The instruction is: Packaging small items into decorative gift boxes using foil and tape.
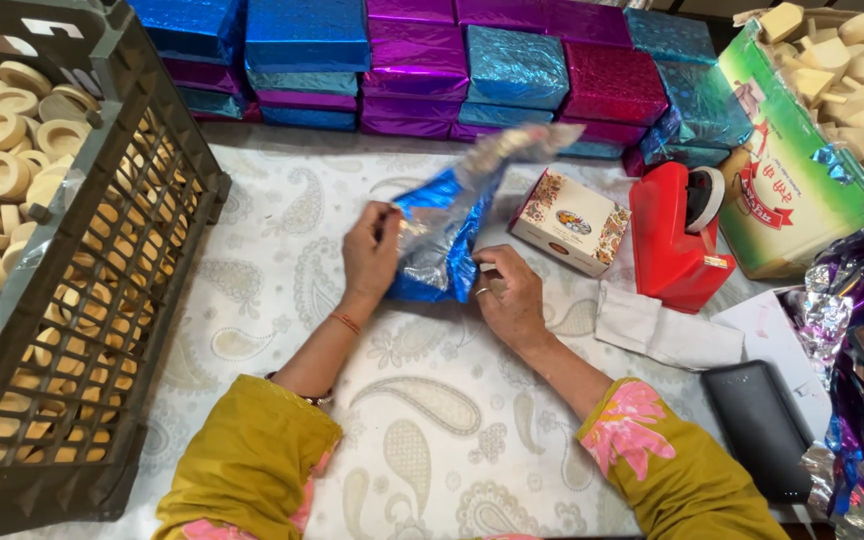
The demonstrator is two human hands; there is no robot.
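My left hand [370, 255] and my right hand [508, 295] both grip a sheet of shiny blue foil wrapping paper [442, 235] folded around something at the middle of the table; what is inside is hidden. The paper's loose silvery end sticks up toward the back. A small printed cardboard box [569, 222] lies just right of the paper. A red tape dispenser [677, 237] stands beyond it, to the right of my right hand.
Stacked boxes wrapped in blue and purple foil [472, 65] line the back. A dark plastic crate [152, 240] of pale round pieces stands left. A green-and-white carton [802, 190] of pale blocks, loose foil sheets [852, 440], a black flat case [760, 425] and white cloth [662, 330] sit right.
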